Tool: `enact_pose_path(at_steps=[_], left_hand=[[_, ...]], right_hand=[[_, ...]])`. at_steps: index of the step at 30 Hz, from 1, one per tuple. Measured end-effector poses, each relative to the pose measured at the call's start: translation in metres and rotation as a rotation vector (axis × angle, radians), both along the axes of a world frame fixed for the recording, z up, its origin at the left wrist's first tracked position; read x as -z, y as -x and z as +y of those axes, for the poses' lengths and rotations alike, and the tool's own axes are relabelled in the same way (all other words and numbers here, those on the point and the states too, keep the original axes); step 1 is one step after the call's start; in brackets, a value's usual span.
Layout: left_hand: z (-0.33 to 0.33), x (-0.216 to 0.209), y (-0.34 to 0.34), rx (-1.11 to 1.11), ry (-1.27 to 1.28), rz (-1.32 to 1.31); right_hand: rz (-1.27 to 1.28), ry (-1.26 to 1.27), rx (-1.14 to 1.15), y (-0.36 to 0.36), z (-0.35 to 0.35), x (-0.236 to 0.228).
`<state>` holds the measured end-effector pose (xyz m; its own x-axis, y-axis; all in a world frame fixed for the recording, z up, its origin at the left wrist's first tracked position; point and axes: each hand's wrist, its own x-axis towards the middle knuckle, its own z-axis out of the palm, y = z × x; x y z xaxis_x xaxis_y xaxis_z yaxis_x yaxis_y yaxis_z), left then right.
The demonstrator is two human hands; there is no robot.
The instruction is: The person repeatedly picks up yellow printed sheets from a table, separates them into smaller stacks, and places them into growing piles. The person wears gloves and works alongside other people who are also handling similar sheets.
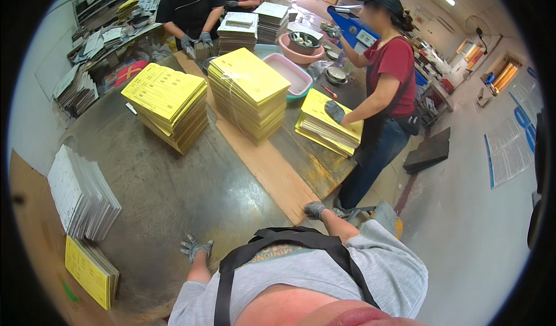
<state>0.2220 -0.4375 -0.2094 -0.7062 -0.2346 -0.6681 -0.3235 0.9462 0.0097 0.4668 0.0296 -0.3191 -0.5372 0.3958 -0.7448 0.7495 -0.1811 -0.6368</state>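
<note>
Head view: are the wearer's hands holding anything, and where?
Nothing held. Gloved left hand rests flat on the table; gloved right hand rests on its edge.

A print-finishing workshop: yellow sheet stacks [250, 97] crowd a long worktable [174, 192] among gloved workers.

A bare grey metal worktable [174, 192] under both gloved hands, with a brown board strip [260, 158] lying flat.

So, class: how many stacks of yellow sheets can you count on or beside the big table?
4: far left stack, tall middle stack, low stack under a co-worker's glove, small stack at the near left. Others may be hidden.
</note>
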Motion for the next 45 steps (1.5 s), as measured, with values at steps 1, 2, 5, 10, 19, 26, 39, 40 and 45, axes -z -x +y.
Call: enact_pose_path(at_steps=[1, 2, 5, 10, 19, 26, 39, 40, 45], left_hand=[[-0.004, 0.001, 0.000, 0.012, -0.006, 0.001], [-0.005, 0.003, 0.000, 0.023, -0.019, -0.002], [-0.008, 0.016, 0.002, 0.018, -0.025, -0.001], [-0.003, 0.026, -0.020, 0.160, 0.026, 0.091], [0.078, 0.051, -0.132, 0.892, -0.661, 0.002], [0.001, 0.147, -0.172, -0.233, -1.039, 0.346], [-0.160, 0.201, -0.508, 0.270, -0.037, -0.062], [-0.150, 0.201, -0.526, 0.094, -0.164, -0.182], [-0.113, 0.178, -0.512, -0.447, -0.452, -0.414]], right_hand=[[-0.080, 0.130, 0.133, -0.019, -0.004, -0.001], [-0.161, 0.255, 0.265, -0.038, -0.008, -0.004], [-0.324, 0.175, 0.372, -0.082, -0.024, -0.020], [-0.109, 0.186, 0.560, -0.103, -0.017, -0.039], [0.337, 0.233, 0.369, 0.025, 0.024, -0.130], [-0.008, -0.875, -0.410, 0.120, 0.061, -0.104], [0.209, -1.444, -0.748, 0.336, -0.109, -0.029], [0.417, -1.338, -0.768, 0.370, -0.130, -0.029], [0.779, -1.135, -0.935, 0.475, -0.289, -0.021]])
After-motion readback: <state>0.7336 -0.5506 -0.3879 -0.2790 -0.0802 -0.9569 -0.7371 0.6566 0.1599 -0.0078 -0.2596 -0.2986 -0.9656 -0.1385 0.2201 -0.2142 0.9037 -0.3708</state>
